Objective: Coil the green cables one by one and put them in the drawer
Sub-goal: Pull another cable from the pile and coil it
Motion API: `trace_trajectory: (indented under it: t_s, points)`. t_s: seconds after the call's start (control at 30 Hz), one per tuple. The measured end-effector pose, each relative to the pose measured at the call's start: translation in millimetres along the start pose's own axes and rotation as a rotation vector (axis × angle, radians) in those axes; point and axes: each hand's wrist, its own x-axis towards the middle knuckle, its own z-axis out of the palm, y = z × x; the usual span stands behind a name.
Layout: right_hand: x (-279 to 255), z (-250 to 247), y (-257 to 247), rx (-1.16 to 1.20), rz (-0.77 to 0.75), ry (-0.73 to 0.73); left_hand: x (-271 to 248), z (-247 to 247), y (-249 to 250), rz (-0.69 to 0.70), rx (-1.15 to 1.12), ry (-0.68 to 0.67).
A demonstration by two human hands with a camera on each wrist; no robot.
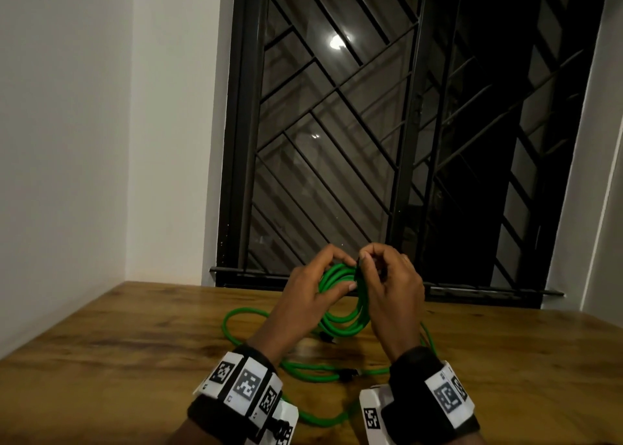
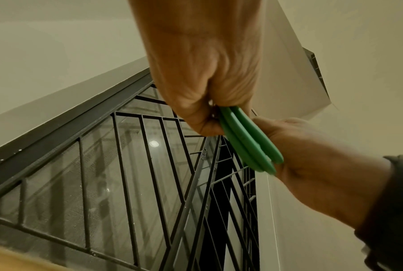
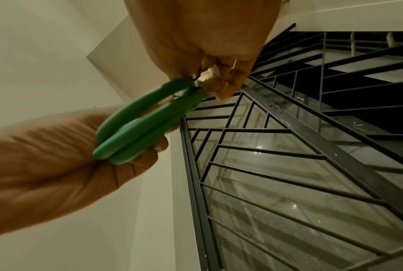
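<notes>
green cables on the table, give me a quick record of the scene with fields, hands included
coiled cable: green coiled cable held up above the wooden table, several loops
left hand: left hand grips the loops on one side
right hand: right hand pinches the cable's plug end at the top of the coil
loose cable: more green loose cable lies uncoiled on the table under the wrists
drawer: not in view
background: barred window, dark outside

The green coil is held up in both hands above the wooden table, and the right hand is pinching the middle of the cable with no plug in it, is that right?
Not quite. The right hand pinches the cable's end, with its metal plug between the fingers, as the right wrist view shows. The rest stands: both hands, the left hand too, hold the green coil above the wooden table.
</notes>
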Motion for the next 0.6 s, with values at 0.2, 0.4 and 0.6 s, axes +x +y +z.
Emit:
trace_trajectory:
  t_s: [0.2,0.4,0.6]
  points:
    - [3.5,3.0,11.6,0.203,0.135,-0.045,2.3,0.1,-1.5,-0.076,-0.032,-0.023]
    - [3.7,4.8,5.7,0.33,0.252,-0.025,4.4,-5.0,6.0,-0.064,-0.089,-0.068]
    - [6.7,-1.5,4.5,0.459,0.241,-0.058,4.8,-1.6,8.7,-0.001,-0.01,-0.018]
